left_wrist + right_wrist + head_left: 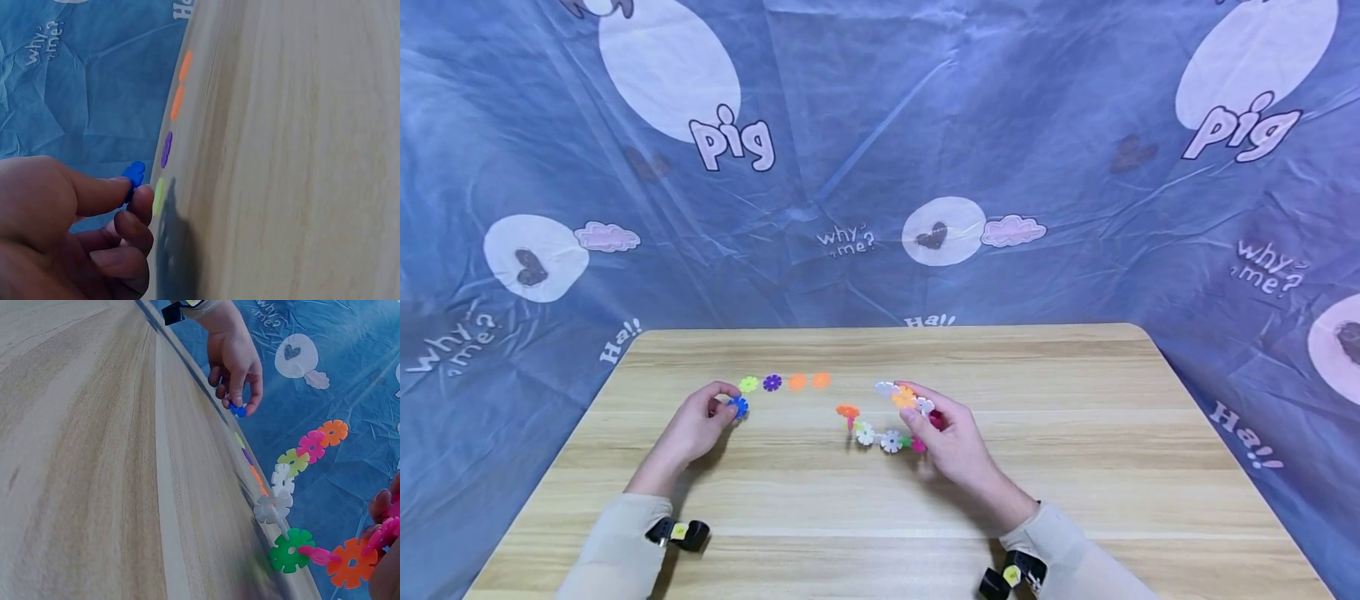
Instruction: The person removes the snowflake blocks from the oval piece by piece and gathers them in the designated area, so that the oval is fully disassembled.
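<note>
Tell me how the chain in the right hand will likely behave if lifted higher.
The chain should feel light, since its discs look thin. It will probably hold its curve rather than flop: the free end juts out from the right hand instead of dangling. A hard tug might separate it, as the discs appear merely slotted together.

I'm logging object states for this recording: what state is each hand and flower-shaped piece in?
left hand: pinching the blue piece
right hand: holding the chain
blue piece: raised off the table
chain: linked, raised, orange end free
yellow-green piece: flat on the table
purple piece: flat on the table
two orange pieces: flat on the table
</note>
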`<move>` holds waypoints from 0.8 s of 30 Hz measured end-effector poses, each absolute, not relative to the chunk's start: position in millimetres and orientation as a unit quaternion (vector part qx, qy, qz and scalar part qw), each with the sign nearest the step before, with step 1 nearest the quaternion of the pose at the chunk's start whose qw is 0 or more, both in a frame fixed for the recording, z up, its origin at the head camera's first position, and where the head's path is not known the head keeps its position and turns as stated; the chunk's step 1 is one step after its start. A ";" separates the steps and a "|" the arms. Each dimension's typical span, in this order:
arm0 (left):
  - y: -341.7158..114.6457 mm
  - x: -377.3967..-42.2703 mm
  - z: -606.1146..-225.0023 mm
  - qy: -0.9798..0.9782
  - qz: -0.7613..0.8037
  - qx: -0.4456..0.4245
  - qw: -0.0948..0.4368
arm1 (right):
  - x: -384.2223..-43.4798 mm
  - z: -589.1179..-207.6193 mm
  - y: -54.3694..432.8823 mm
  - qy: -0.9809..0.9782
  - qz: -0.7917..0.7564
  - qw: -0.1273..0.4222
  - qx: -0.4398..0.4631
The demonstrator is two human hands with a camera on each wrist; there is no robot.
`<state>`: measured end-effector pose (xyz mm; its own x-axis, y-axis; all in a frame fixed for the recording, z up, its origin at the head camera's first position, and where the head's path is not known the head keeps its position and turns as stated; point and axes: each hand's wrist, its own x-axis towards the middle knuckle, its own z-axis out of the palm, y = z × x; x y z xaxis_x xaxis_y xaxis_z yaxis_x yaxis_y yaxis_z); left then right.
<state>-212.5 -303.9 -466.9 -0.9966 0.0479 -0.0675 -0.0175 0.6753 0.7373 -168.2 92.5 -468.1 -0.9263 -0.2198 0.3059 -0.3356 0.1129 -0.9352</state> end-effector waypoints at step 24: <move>-305.5 -226.9 -473.0 0.955 0.295 0.022 0.036 | -167.7 -467.0 91.5 -0.742 0.640 0.042 0.195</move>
<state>-226.9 -305.5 -473.0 -0.9965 0.0624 -0.0556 0.0202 0.8254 0.5642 -167.7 91.5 -467.0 -0.9208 -0.2354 0.3111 -0.3423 0.1054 -0.9336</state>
